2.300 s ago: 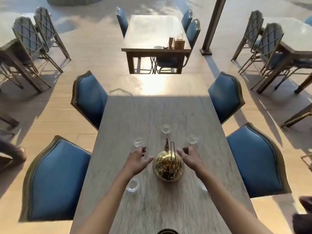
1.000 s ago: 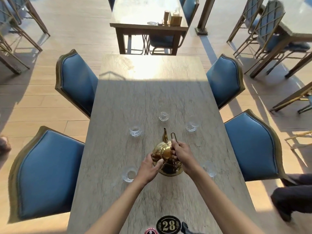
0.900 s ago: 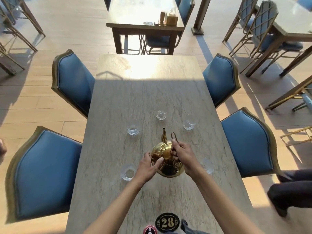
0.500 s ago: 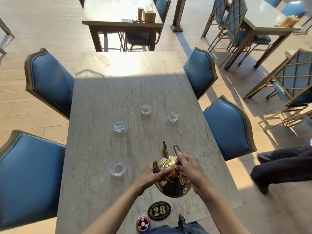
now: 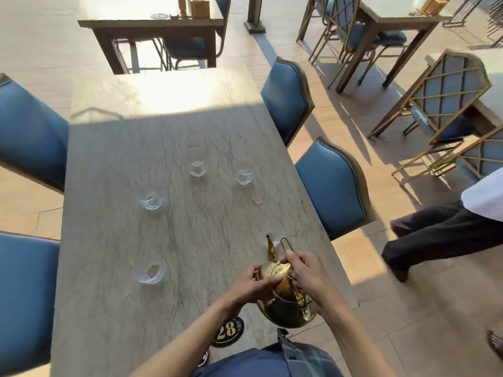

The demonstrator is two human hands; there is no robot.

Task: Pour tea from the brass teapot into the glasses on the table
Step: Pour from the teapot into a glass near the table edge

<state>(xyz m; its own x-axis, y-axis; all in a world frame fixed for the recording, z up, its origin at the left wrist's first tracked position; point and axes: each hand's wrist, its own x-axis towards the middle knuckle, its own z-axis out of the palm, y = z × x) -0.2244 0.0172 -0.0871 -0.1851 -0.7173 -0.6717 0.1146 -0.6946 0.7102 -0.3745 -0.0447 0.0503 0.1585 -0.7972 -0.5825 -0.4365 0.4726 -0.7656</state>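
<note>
Gripping the brass teapot with both hands, the person holds it off the table and tipped forward. The right hand is clamped on the wire handle, fingers curled round it, likely because that hand carries the weight and sets the tilt. The left hand is pressed against the lid and shoulder of the pot, thumb across the top, probably to keep the lid from sliding off as the pot leans.

The spout points away from both hands, its tip right over a glass just ahead of the right hand; that glass is faint and half hidden, contents cannot be told. No stream visible, so this reads as lining up for the first pour.

Another glass lies well to the left of the left hand. Three more stand farther ahead: one forward-left, one straight ahead, one ahead of the right hand. All look empty.

A round number plate marked 28 sits just below the left wrist, near the table edge. Blue chairs flank the table, beyond the right hand.
</note>
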